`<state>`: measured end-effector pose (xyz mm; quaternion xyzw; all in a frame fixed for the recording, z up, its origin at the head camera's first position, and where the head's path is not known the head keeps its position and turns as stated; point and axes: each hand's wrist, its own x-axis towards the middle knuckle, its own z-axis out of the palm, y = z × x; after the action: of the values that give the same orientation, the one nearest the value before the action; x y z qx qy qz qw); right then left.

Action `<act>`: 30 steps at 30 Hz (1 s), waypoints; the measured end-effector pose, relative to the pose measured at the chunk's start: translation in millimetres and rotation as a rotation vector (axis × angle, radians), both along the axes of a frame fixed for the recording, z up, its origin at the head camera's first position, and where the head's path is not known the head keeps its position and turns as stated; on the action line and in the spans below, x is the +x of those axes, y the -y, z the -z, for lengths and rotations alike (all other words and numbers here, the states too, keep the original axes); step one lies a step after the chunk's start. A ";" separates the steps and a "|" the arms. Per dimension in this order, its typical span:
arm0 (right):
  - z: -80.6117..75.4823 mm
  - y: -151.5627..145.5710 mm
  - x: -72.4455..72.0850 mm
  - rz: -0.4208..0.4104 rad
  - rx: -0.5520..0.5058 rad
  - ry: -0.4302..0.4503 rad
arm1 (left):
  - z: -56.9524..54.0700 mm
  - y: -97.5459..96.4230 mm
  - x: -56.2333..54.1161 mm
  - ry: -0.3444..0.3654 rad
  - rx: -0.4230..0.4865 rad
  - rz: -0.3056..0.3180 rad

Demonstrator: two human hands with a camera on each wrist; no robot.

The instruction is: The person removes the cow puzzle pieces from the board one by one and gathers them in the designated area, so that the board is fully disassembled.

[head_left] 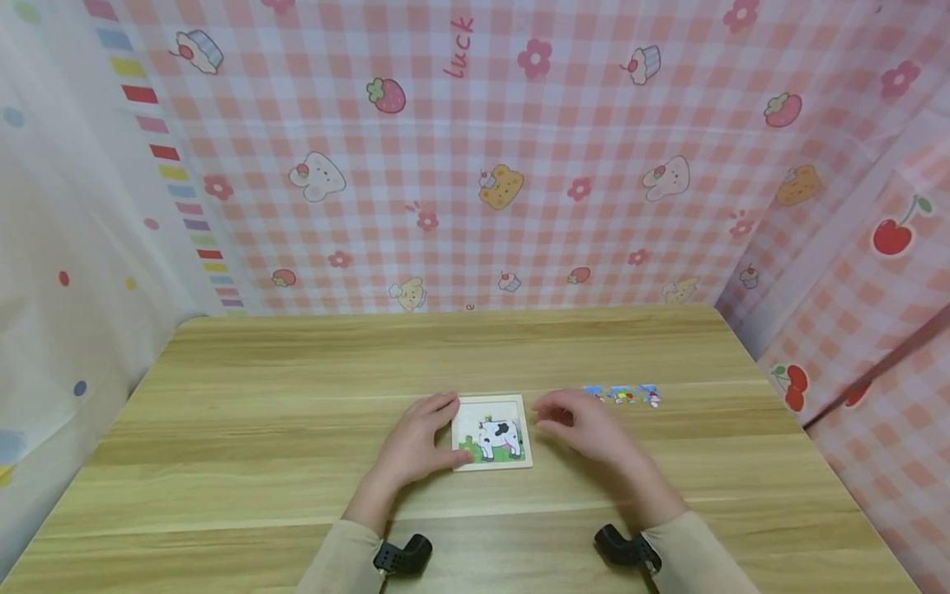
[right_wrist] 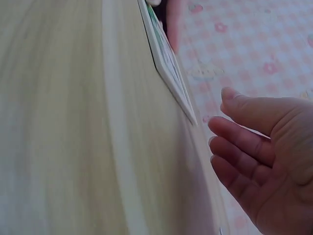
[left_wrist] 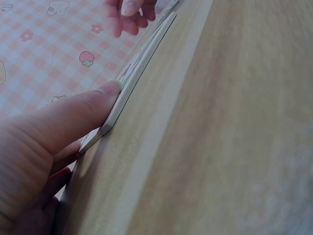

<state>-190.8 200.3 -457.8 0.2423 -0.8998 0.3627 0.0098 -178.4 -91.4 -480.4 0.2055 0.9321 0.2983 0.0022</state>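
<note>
A small square wooden jigsaw puzzle board [head_left: 493,466] with a pale raised frame lies flat on the table. Cow puzzle pieces [head_left: 500,437] cover its lower part, while the upper strip shows bare wood. My left hand [head_left: 417,439] holds the board by its left side, thumb on the near corner and fingers along the far end. Just off the right edge is my right hand [head_left: 586,422], fingers loosely curled and nothing between them. Several loose blue puzzle pieces [head_left: 625,394] lie beyond the right hand, partly hidden by it.
The wood-grain table [head_left: 260,429] extends around the board on all sides. A pink checked curtain [head_left: 460,223] hangs along its back edge, with more cloth at the left and right. Black wrist cameras [head_left: 404,554] sit on both sleeves.
</note>
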 end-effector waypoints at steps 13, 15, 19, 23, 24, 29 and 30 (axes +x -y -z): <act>-11.9 43.9 -2.4 -0.102 0.099 0.020 | -0.8 0.6 0.5 -0.013 0.008 0.011; -13.6 48.2 -3.1 -0.126 0.110 0.028 | -0.7 0.8 0.6 -0.017 0.008 0.013; -14.5 54.3 -6.9 -0.181 0.134 0.029 | -0.3 1.2 0.7 -0.029 0.015 0.019; -15.8 58.2 -10.9 -0.220 0.166 0.026 | -0.2 1.5 0.7 -0.032 0.021 0.023; -16.3 59.0 -12.1 -0.236 0.172 0.024 | -0.3 1.6 0.6 -0.032 0.022 0.024; -15.5 61.9 -18.9 -0.332 0.196 -0.005 | -0.4 1.8 0.6 -0.029 0.020 0.025; -14.7 62.0 -20.3 -0.354 0.206 -0.018 | -0.6 1.7 0.7 -0.029 0.020 0.025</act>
<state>-211.1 138.2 -443.1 0.3994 -0.8754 0.2628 -0.0710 -177.7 -93.1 -479.8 0.2215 0.9264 0.3045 -0.0094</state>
